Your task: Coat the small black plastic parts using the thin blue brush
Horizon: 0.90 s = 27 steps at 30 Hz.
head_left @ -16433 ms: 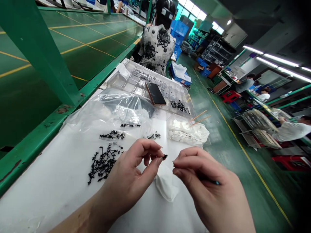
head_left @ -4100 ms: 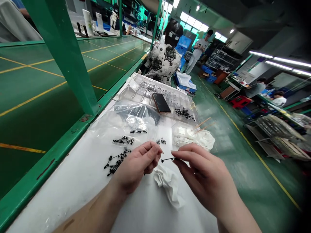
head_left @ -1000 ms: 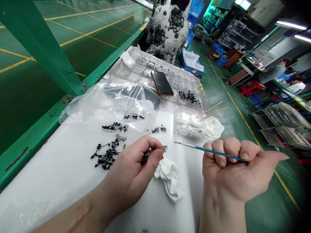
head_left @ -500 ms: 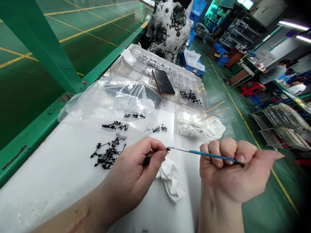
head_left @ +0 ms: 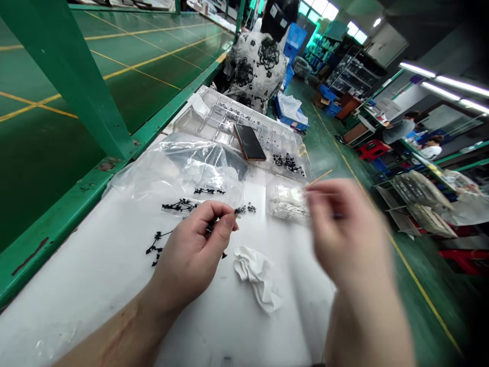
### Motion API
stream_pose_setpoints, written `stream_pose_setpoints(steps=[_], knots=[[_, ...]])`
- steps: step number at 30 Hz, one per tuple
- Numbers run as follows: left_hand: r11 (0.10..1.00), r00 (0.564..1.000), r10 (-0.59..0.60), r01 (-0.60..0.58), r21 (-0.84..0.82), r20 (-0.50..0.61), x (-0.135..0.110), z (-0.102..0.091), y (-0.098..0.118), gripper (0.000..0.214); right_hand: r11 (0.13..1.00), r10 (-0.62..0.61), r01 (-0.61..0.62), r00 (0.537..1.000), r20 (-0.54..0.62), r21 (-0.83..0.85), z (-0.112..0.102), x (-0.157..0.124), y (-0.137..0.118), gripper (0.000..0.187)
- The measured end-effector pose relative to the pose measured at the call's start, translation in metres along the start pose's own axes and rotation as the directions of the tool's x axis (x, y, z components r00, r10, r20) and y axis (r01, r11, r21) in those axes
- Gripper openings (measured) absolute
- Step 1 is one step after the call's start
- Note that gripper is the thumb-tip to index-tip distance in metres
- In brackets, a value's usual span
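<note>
Pinching small black parts (head_left: 210,229) over a white bench (head_left: 87,300)

Gripping the small black parts between thumb and fingers, the left hand (head_left: 187,250) is closed, with the parts mostly tucked inside the pinch just above the bench. Black plastic sprigs (head_left: 155,248) lie just under and beside that hand, partly hidden by it. The right hand (head_left: 347,229) is raised on the right, over the near edge of a clear plastic box (head_left: 284,202). It is badly blurred, with the fingers seemingly drawn together around a dark spot, but I can't tell whether it's open, closed or gripping anything.

Between the hands, nearer the person, lies a crumpled white cloth (head_left: 255,283). Farther on, just past the left hand, sits a small cluster of black rings (head_left: 246,209). Left of those are a black sprig strip (head_left: 179,205) and a shorter one (head_left: 209,191), both lying on or beside a clear plastic bag (head_left: 198,165).

The clear box holds more white cloth, and a wooden stick (head_left: 319,177) pokes out toward the right. Beyond the bag stands a clear divided tray (head_left: 225,117), with a phone (head_left: 249,142) lying face up on it and a clump of black parts (head_left: 288,164) in its right end. A green steel beam (head_left: 69,76) rises on the left, and a co-worker in a black-and-white floral top (head_left: 255,71) sits at the far end.
</note>
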<state>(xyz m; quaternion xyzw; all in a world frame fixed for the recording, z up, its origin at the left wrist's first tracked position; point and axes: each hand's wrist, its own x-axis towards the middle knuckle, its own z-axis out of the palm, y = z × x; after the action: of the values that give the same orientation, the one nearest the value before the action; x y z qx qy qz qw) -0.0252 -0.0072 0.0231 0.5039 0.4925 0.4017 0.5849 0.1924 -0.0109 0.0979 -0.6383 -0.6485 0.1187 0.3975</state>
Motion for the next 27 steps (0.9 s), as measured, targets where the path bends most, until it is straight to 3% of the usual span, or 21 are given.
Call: stream_pose_setpoints(steps=[1, 2, 3, 5, 8, 15, 20, 25, 27], knots=[[1.0, 1.0, 0.005, -0.005, -0.007, 0.005, 0.001, 0.0, 0.001, 0.031, 0.966, 0.071, -0.027, 0.984, 0.165, -0.257, 0.017, 0.004, 0.0, 0.015], [1.0, 1.0, 0.016, -0.016, -0.007, 0.009, 0.001, 0.0, 0.001, 0.031, 0.878, 0.196, -0.008, 0.918, 0.344, -0.479, 0.035, 0.006, 0.002, 0.018], [1.0, 1.0, 0.024, -0.024, -0.007, 0.015, 0.001, 0.0, 0.002, 0.031, 0.843, 0.234, 0.016, 0.889, 0.394, -0.537, 0.052, 0.007, 0.007, 0.02], [0.999, 0.999, 0.036, -0.036, -0.002, 0.019, 0.001, -0.001, 0.004, 0.031, 0.781, 0.301, 0.018, 0.865, 0.402, -0.624, 0.077, 0.006, 0.019, 0.025], [0.998, 0.998, 0.057, -0.057, 0.003, 0.03, 0.001, -0.001, 0.007, 0.031, 0.747, 0.337, -0.009, 0.867, 0.366, -0.665, 0.095, 0.005, 0.034, 0.023], [0.989, 0.989, 0.135, -0.138, 0.048, 0.065, 0.0, 0.0, 0.009, 0.025, 0.746, 0.373, -0.02, 0.841, 0.393, -0.665, 0.099, 0.008, 0.027, 0.022], [0.977, 0.981, 0.177, -0.185, 0.105, 0.085, -0.001, 0.002, 0.007, 0.023, 0.773, 0.359, -0.035, 0.848, 0.39, -0.634, 0.1, 0.006, 0.026, 0.022], [0.952, 0.957, 0.257, -0.275, 0.134, 0.138, -0.001, 0.005, 0.004, 0.021, 0.837, 0.301, -0.1, 0.905, 0.3, -0.538, 0.069, -0.007, 0.026, 0.015], [0.935, 0.942, 0.294, -0.318, 0.157, 0.159, -0.002, 0.007, 0.003, 0.019, 0.898, 0.317, -0.201, 0.912, 0.259, -0.392, 0.047, -0.016, 0.024, 0.02]])
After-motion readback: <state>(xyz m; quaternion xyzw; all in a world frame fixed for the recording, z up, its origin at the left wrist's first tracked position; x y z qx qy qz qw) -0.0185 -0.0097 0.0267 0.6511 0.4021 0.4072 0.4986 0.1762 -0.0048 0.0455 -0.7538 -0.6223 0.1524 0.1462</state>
